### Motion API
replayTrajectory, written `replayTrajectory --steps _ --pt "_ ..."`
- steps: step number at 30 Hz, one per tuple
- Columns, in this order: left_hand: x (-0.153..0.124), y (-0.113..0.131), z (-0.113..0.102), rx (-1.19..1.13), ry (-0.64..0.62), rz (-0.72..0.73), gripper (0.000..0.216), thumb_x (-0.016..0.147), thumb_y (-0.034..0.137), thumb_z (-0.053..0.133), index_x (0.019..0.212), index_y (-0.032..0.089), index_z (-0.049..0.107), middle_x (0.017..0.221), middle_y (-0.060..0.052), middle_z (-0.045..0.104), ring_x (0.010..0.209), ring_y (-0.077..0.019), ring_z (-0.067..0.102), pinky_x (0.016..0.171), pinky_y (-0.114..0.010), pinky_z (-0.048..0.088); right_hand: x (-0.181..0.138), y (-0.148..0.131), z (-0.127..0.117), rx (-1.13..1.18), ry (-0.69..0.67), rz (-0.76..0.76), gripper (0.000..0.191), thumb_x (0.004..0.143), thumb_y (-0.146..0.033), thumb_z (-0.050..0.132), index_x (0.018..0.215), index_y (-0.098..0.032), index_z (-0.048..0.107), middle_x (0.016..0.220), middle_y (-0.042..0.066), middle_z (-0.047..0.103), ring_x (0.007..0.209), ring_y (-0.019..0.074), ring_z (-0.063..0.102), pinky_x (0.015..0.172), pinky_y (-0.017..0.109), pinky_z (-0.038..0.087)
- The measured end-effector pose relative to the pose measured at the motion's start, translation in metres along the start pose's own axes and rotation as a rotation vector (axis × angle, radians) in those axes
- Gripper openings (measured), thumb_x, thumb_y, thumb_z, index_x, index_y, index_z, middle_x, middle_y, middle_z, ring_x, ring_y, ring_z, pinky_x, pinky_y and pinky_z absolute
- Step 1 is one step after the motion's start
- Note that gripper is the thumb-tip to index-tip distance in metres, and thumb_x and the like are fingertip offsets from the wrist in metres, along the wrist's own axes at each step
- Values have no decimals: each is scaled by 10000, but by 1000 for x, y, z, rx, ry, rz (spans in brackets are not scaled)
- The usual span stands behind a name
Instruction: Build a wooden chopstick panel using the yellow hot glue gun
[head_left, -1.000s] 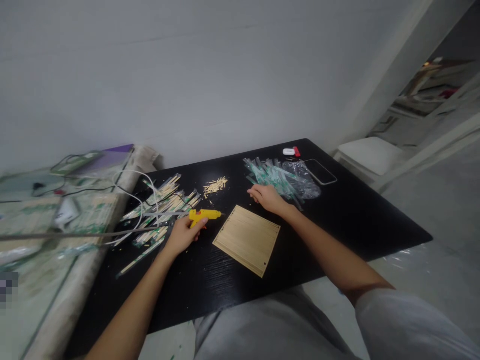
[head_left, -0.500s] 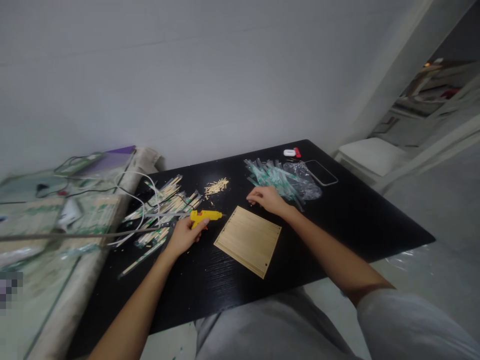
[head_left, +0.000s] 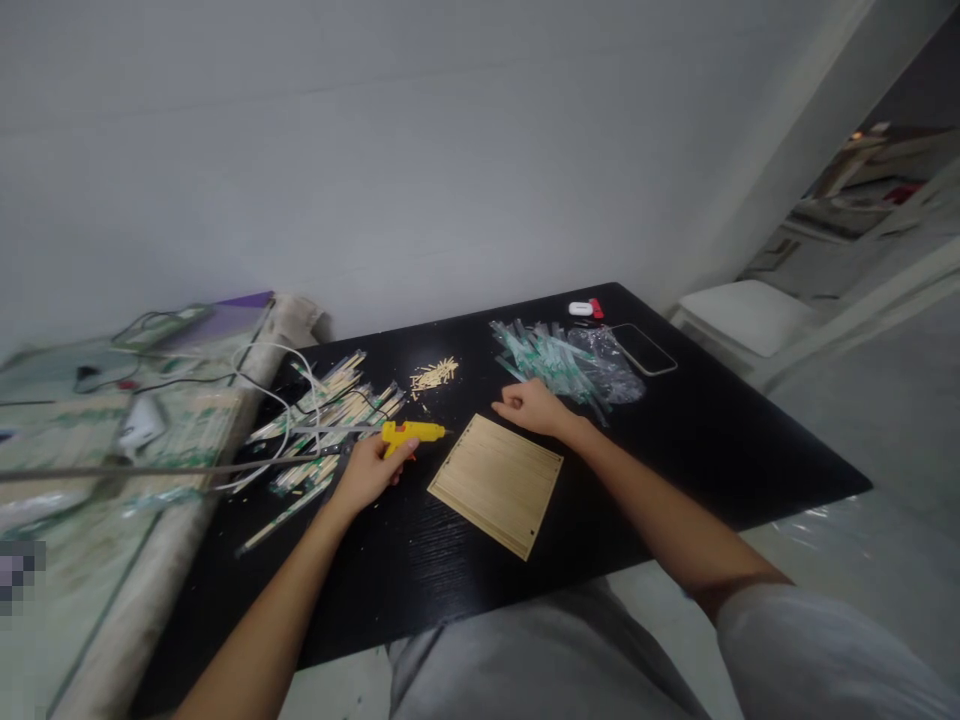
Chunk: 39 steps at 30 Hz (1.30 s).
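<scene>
My left hand (head_left: 372, 472) is closed around the handle of a yellow hot glue gun (head_left: 411, 433), its nozzle pointing right toward the wooden panel. That flat, square panel (head_left: 499, 485) of light wood lies on the black table, with small dark marks along its left edge and one at its lower right corner. Just beyond the panel's far corner is my right hand (head_left: 531, 406), fingers curled together; whatever they may hold is too small or hidden to make out. A small pile of short cut wooden sticks (head_left: 433, 375) lies behind the panel.
Paper-wrapped chopsticks (head_left: 337, 415) lie at the left under white and black cables. Empty clear-green wrappers (head_left: 544, 355) and a crumpled plastic bag (head_left: 611, 365) sit at the back right, near a phone (head_left: 643, 348), a white case (head_left: 580, 309) and a red item (head_left: 597, 308).
My right hand's fingers have curled in more, and the hand has turned slightly near the panel's far corner. The left hand and glue gun stay in place.
</scene>
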<state>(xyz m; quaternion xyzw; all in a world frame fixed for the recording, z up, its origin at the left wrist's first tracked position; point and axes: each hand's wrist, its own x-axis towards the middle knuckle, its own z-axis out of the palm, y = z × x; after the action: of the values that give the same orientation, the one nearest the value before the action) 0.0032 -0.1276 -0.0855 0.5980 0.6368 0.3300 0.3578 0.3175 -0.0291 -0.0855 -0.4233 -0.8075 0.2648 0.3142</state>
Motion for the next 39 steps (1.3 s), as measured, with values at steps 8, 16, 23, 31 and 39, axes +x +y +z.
replayTrajectory --steps 8,16,23,31,39 --pt "0 -2 0 2 -9 -12 505 829 662 654 693 176 658 479 20 586 408 -135 547 417 -227 372 2 -8 8 113 69 -17 438 972 -349 580 1385 -204 578 1070 87 726 735 153 645 716 313 512" --pt "-1 2 0 12 0 1 495 822 650 660 671 180 646 466 21 581 402 -135 542 424 -230 374 -2 -5 -5 -201 -83 -20 135 698 -76 652 750 -192 607 795 19 610 728 164 537 675 284 399" --pt "-2 7 -1 17 2 -16 490 809 647 664 668 178 656 469 19 584 404 -134 538 425 -234 372 -3 -9 -9 -278 -198 37 119 684 -126 672 685 -197 576 729 5 591 662 150 492 611 278 321" --pt "-1 2 -1 33 3 -9 497 819 651 660 668 178 667 466 17 590 407 -139 553 428 -234 375 -4 -11 -9 -266 -182 66 400 830 -183 651 1224 -186 583 791 -12 651 683 155 554 636 270 346" --pt "-2 2 0 20 2 -11 495 815 656 661 672 183 642 469 22 583 409 -136 543 436 -234 376 -3 -5 -3 -257 -170 25 81 840 -166 657 919 -185 666 752 -1 646 672 148 539 650 275 341"
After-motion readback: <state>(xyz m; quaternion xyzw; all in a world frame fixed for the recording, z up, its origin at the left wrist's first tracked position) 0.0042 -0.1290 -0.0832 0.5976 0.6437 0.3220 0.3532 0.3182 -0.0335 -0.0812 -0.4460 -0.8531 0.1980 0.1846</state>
